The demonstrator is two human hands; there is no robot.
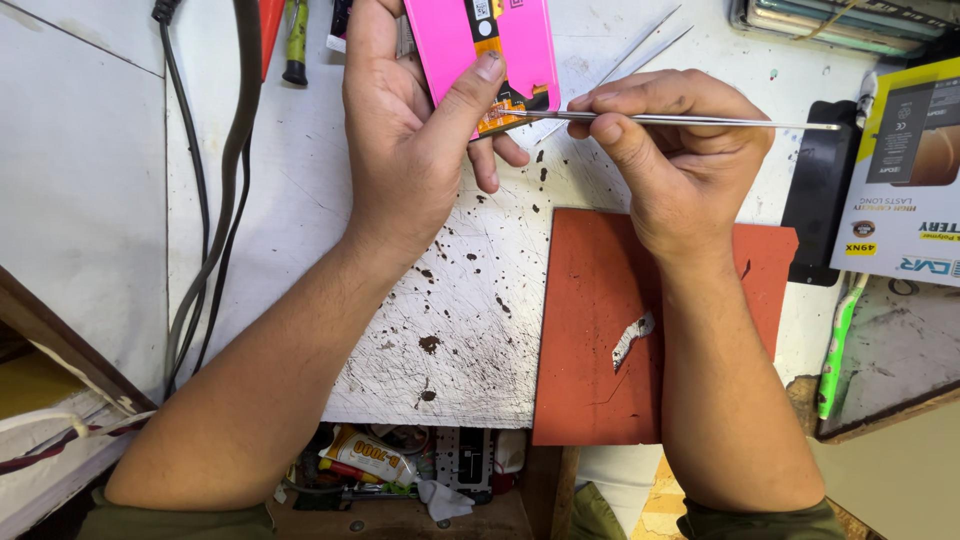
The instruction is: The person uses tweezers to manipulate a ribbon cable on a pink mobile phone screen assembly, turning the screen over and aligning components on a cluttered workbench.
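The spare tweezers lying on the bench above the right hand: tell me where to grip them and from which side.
Grip the spare tweezers across their two spread arms near the middle, coming from above. They lie flat and slanted on the white bench, tips toward the pink part, with the right hand just below them.

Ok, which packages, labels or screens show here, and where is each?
Pink flat part with a small label: top centre, in the left hand.
Boxed package, yellow, white and black: right edge.
Black phone-shaped panel: beside that package.
Yellow-and-white pack: bottom, below the table edge.
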